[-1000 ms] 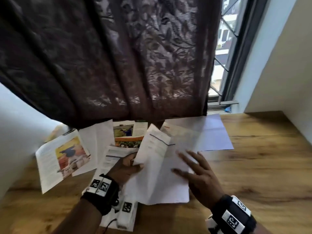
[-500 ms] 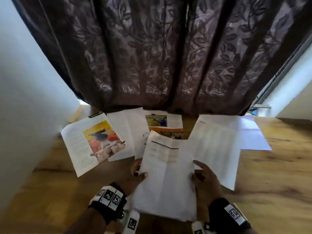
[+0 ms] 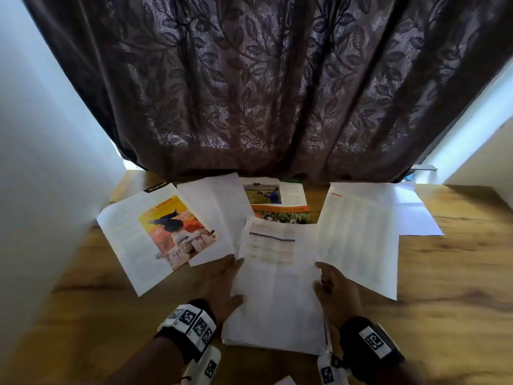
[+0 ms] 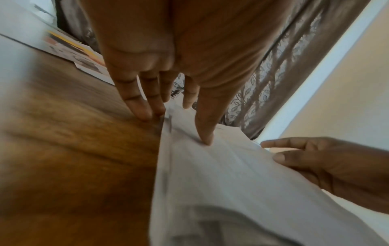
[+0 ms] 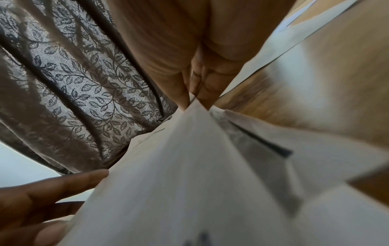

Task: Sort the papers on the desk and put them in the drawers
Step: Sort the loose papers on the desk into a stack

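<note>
A stack of white printed papers point(image 3: 277, 290) lies on the wooden desk point(image 3: 444, 287) in front of me. My left hand point(image 3: 231, 269) is at its left edge with straight fingers. In the left wrist view the thumb point(image 4: 205, 138) presses on the top sheet point(image 4: 231, 183) and the other fingertips point(image 4: 145, 114) touch the desk beside the edge. My right hand point(image 3: 322, 276) holds the right edge. In the right wrist view its thumb and fingers point(image 5: 185, 99) pinch the paper point(image 5: 189, 166).
More papers are spread behind the stack: a magazine page with an orange picture point(image 3: 158, 237), a white sheet point(image 3: 219, 215), a page with a field photo point(image 3: 277, 201), an index sheet point(image 3: 358, 237) and a plain sheet point(image 3: 416, 215). A dark curtain point(image 3: 263, 93) hangs behind, and a white wall point(image 3: 41, 162) stands at the left.
A second ago my right hand lay flat on a sheet while the left held a lifted one. Now both hands are at the stack's side edges, and the view has swung left.
</note>
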Demonstrator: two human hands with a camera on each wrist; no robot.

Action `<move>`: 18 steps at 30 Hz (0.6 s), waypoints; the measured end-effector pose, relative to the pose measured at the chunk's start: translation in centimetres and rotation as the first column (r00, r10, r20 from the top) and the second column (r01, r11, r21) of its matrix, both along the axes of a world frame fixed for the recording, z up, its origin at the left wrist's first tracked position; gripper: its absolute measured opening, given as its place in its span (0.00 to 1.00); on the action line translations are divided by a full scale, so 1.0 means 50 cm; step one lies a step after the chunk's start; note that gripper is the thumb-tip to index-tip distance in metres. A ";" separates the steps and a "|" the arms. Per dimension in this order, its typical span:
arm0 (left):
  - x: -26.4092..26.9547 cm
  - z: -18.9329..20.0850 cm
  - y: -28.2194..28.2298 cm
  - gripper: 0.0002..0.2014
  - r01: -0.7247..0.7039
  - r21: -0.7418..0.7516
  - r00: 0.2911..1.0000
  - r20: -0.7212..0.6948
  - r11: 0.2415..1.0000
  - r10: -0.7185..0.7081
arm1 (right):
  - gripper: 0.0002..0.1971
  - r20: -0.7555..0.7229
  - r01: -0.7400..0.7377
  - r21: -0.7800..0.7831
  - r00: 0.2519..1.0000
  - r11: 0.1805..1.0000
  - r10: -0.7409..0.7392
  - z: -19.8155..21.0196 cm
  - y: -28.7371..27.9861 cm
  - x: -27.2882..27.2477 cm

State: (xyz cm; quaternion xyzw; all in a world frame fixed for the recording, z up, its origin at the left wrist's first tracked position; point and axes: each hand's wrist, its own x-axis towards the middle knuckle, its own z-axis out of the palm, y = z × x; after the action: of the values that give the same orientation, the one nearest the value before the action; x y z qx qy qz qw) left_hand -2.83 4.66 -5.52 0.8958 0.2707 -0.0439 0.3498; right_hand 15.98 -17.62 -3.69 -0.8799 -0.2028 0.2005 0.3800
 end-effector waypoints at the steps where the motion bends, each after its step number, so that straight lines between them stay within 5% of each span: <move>1: -0.002 -0.011 0.000 0.44 0.034 0.020 0.999 -0.032 0.999 -0.033 | 0.20 0.009 -0.002 -0.012 1.000 1.000 0.002 -0.003 -0.002 -0.001; 13: 0.011 -0.009 -0.013 0.54 0.246 0.190 0.943 -0.274 0.950 -0.189 | 0.20 0.118 -0.007 -0.143 0.993 0.990 0.025 -0.016 -0.002 0.000; 16: 0.014 -0.004 -0.018 0.53 0.249 0.183 0.937 -0.295 0.951 -0.188 | 0.27 0.357 -0.093 -0.222 0.919 0.971 0.170 0.004 0.025 -0.015; 18: 0.014 -0.003 -0.019 0.53 0.250 0.207 0.939 -0.288 0.946 -0.185 | 0.30 0.360 -0.236 -0.189 0.887 0.953 0.290 0.018 0.073 -0.033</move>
State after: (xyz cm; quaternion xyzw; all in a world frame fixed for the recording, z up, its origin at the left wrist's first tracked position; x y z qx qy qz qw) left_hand -2.14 3.72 -5.66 0.9420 0.2169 -0.1688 0.1924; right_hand 14.31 -13.97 -2.79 -0.8906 -0.3763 0.0879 0.2398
